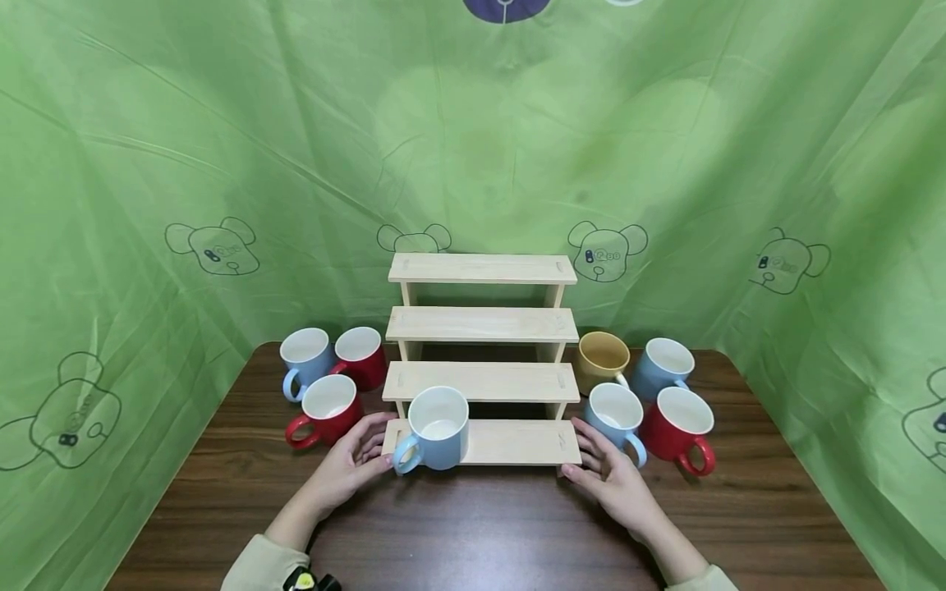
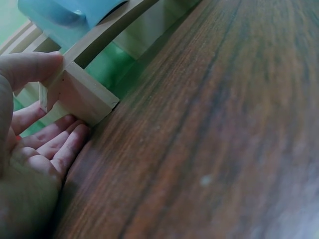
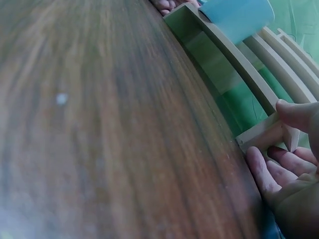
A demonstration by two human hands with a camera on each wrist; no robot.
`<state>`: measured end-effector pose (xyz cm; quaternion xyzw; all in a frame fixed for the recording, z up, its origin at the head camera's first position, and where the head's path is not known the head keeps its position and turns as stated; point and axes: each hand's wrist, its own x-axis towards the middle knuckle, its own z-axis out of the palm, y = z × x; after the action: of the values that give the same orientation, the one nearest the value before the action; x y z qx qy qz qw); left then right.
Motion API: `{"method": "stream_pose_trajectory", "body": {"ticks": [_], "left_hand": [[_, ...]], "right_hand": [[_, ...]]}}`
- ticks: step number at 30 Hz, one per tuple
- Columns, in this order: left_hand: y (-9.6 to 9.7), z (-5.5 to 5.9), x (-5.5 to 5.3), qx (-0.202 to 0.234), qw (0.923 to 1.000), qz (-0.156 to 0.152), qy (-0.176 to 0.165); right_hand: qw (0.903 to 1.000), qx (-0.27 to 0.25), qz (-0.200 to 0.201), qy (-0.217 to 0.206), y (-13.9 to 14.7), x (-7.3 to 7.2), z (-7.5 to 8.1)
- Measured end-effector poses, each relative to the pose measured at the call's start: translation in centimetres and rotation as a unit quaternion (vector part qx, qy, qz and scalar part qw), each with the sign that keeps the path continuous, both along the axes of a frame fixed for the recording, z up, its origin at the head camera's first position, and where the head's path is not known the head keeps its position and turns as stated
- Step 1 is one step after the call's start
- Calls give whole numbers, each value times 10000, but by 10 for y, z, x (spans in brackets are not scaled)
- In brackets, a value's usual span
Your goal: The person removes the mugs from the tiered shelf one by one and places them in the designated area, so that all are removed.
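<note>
A pale wooden step shelf (image 1: 480,382) of stacked tiers stands on the table. My left hand (image 1: 347,464) grips the left end of its lowest tier, the thumb (image 2: 42,64) at the front corner and the other fingers beside the side panel (image 2: 82,94). At the opposite end my right hand (image 1: 613,480) holds the same tier, its thumb (image 3: 294,112) on the corner and the fingertips low by the side support (image 3: 261,132). On the left part of that tier sits a light blue mug (image 1: 438,431), upright, its handle toward the front left.
Left of the shelf stand a blue mug (image 1: 305,357) and two red mugs (image 1: 362,361), one near my left hand. To the right are a yellow mug (image 1: 600,361), two blue mugs (image 1: 613,410) and a red mug (image 1: 678,427). Green cloth (image 1: 473,148) hangs behind the brown table (image 1: 473,525).
</note>
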<state>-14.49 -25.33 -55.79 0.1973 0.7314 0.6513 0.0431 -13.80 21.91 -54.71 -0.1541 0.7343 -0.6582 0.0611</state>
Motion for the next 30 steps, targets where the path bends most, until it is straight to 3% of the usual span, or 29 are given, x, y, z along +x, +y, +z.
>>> {"method": "stream_pose_trajectory", "body": {"ticks": [7,14,20,24,30], "left_hand": [[-3,8,0,-269,9994,45,-196],[-2,30,2,-910,9941,265,-521],[3,55,7,-1053,9931,518,-29],[4,71,11,-1346,9872,786,337],[5,86,14,-1256,9869,879,508]], "right_hand": [[9999,-126,89,12,1,0,-5],[9999,-86,78,-25,1,0,-5],[9999,-36,124,-23,1,-1,-3],[9999,-39,139,-29,2,-1,-2],[9999,1,137,-33,3,-1,-2]]}}
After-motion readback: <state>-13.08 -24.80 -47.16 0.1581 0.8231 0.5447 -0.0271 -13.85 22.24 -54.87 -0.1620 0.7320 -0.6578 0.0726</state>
